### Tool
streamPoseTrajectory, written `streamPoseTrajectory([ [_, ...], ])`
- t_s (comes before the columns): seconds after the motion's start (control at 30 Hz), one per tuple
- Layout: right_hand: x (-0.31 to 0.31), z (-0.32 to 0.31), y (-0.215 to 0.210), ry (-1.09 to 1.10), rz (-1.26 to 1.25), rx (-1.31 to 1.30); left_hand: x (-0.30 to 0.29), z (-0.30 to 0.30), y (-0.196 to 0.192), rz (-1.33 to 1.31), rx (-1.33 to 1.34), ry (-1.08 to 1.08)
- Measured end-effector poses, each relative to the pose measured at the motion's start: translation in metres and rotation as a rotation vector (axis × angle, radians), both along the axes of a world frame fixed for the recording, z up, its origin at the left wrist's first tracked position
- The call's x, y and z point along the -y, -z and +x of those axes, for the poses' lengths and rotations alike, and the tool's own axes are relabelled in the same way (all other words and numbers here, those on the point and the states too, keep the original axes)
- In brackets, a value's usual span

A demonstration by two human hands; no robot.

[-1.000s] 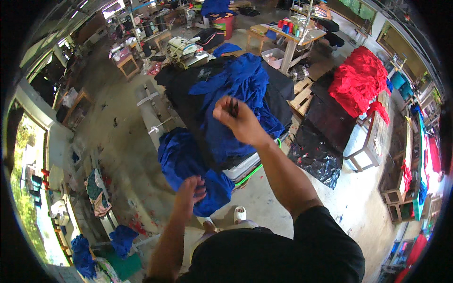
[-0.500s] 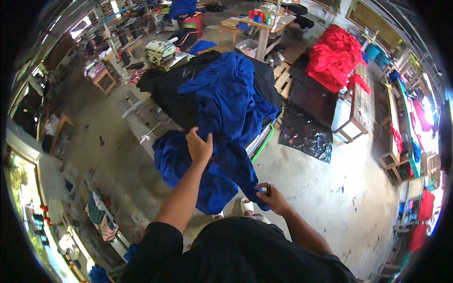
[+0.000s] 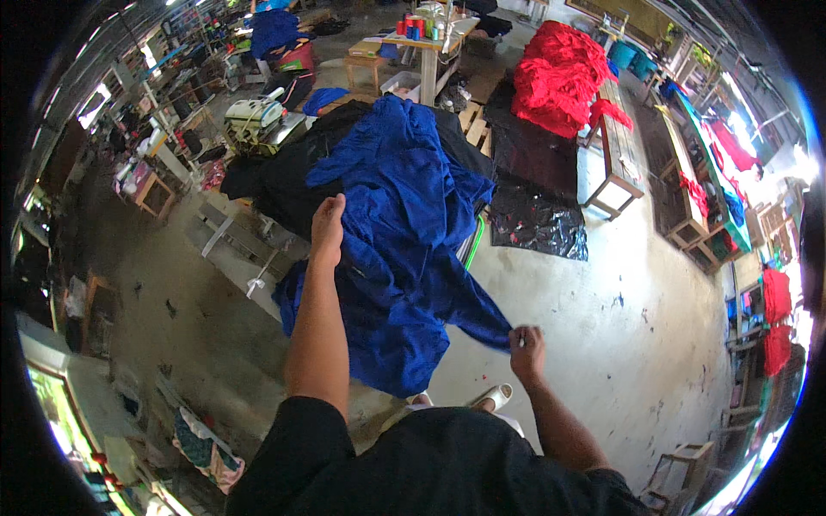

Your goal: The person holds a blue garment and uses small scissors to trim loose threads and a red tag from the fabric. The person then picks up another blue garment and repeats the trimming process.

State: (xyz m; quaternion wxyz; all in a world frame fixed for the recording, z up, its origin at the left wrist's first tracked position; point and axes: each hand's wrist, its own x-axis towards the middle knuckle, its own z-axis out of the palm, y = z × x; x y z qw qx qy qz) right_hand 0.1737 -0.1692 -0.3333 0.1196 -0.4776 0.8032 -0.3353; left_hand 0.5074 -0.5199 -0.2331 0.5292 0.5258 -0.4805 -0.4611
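Observation:
A large royal-blue garment (image 3: pixel 404 232) lies spread over a work table covered in black cloth (image 3: pixel 284 176) and hangs down its near side. My left hand (image 3: pixel 327 225) is raised over the table's near edge and grips an upper fold of the blue fabric. My right hand (image 3: pixel 526 346) is low and out to the right, pinching the garment's lower corner and pulling it taut over the concrete floor. My black shirt fills the bottom of the view.
A white sewing machine (image 3: pixel 256 116) stands at the table's far left. Black plastic sheet (image 3: pixel 538 219) lies on the floor to the right, beside a bench piled with red cloth (image 3: pixel 559 77). A wooden table with thread cones (image 3: pixel 422 30) stands behind. Small stools sit at left.
My right hand left the pile on the table and dropped to the lower right, taking the garment's corner. My left hand rose from the hanging fabric to the table edge. The garment is stretched wider.

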Motion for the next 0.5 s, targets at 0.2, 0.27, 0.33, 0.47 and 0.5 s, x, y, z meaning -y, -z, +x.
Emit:
streamPoseTrajectory([
  [0.2,0.091,0.071,-0.098,-0.163,-0.142,1.467,-0.163,-0.088,-0.063,-0.496,0.281,0.737],
  [0.27,0.095,0.077,-0.104,-0.171,-0.205,1.81,-0.193,-0.094,-0.068,-0.769,0.503,0.805],
  [0.33,0.096,0.087,-0.128,-0.19,-0.204,1.582,-0.203,-0.073,-0.068,-0.761,0.565,0.56],
  [0.47,0.069,0.07,-0.146,-0.209,-0.073,1.789,-0.207,-0.055,-0.081,-0.569,0.528,0.796],
  [0.5,0.063,0.068,-0.152,-0.274,-0.049,1.802,-0.219,-0.054,-0.079,-0.509,0.495,0.802],
])
